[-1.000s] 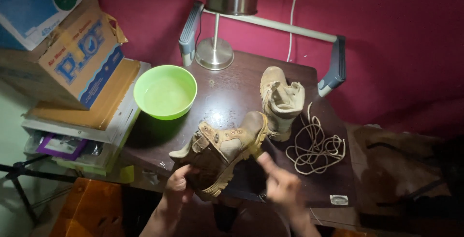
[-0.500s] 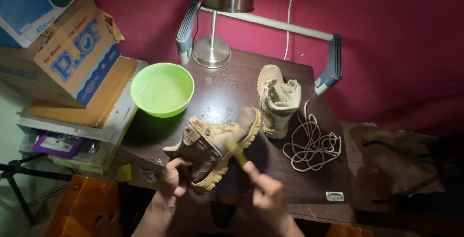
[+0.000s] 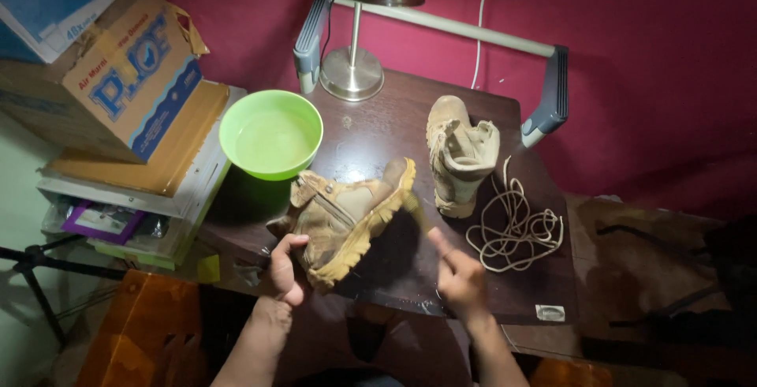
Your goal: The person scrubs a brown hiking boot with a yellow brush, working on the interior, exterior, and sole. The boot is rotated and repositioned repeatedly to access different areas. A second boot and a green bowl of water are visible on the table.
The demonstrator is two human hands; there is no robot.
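- Head view: a person seated at a dark wooden table (image 3: 378, 130) tilts a tan boot (image 3: 347, 217) on its side near the front edge, sole turned toward the right hand, apparently so the tread can be worked on.
- Left hand (image 3: 284, 269), its grip wrapped around the boot's heel and ankle, props it up off the table.
- Right hand (image 3: 457, 276) has its grip pinched on a slim yellowish tool (image 3: 415, 209), blurred, likely a brush, with its tip at the sole's edge.
- Second boot (image 3: 457, 154), unlaced, stands toward the right rear of the table, toe pointing to the back edge.
- Loose coil of pale lace (image 3: 512, 225) lies just beside it at the right edge.
- Green bowl (image 3: 270, 134), seemingly holding clear liquid, sits at the left edge within reach.
- Metal lamp (image 3: 355, 71) stands at the back edge.
- Magenta wall (image 3: 631, 40) backs the scene; cardboard boxes (image 3: 110, 79) are stacked to the left, beyond the table.
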